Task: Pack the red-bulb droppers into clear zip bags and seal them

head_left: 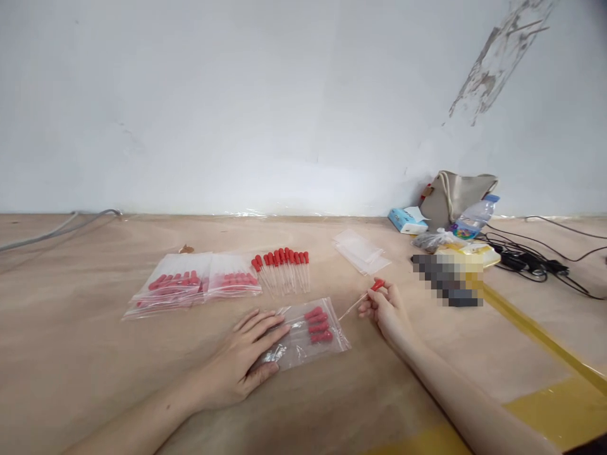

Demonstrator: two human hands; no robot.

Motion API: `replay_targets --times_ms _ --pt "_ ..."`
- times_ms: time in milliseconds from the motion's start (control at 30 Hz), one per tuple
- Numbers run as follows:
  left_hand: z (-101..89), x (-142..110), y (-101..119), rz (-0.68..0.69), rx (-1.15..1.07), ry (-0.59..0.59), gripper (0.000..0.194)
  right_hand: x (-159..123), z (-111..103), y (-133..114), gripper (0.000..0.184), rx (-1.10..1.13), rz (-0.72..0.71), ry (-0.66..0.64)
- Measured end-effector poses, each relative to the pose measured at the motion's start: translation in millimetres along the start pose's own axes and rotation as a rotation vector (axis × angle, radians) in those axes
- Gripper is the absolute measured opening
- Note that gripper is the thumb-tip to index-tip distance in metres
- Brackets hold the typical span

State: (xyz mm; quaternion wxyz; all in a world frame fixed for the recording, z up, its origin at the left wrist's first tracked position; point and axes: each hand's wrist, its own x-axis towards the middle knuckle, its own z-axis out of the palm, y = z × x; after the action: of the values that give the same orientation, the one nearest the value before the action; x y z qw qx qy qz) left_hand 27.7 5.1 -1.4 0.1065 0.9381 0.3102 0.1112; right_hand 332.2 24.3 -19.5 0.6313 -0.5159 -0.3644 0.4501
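My left hand [256, 351] lies flat with fingers spread, pressing on the left part of a clear zip bag [296, 354]. Several droppers with red rubber bulbs lie side by side in this bag, bulbs towards its right end. In my right hand [386, 313] a single dropper [376, 285] is pinched by its red bulb; its thin clear tube slants down left, the tip close to the bag's right edge. Behind the bag, a row of loose droppers [287, 259] rests on the table, bulbs pointing away from me.
Filled zip bags [165, 268] are piled at the left. Flat unfilled bags [363, 249] lie behind my right hand. Further right are a tissue pack [406, 220], a cloth bag [455, 196], a plastic bottle [477, 218] and black cables [521, 262]. Yellow tape [540, 335] crosses the table.
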Motion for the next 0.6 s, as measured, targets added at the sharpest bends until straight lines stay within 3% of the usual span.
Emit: replay_targets --times_ms 300,600 --pt "-1.5 -2 0 0.005 0.036 -0.005 0.050 -11 14 3 0.039 0.075 0.025 -0.077" --pt "-2.4 -2 1 -0.003 0.023 -0.007 0.049 -13 15 4 0.043 0.069 -0.013 -0.080"
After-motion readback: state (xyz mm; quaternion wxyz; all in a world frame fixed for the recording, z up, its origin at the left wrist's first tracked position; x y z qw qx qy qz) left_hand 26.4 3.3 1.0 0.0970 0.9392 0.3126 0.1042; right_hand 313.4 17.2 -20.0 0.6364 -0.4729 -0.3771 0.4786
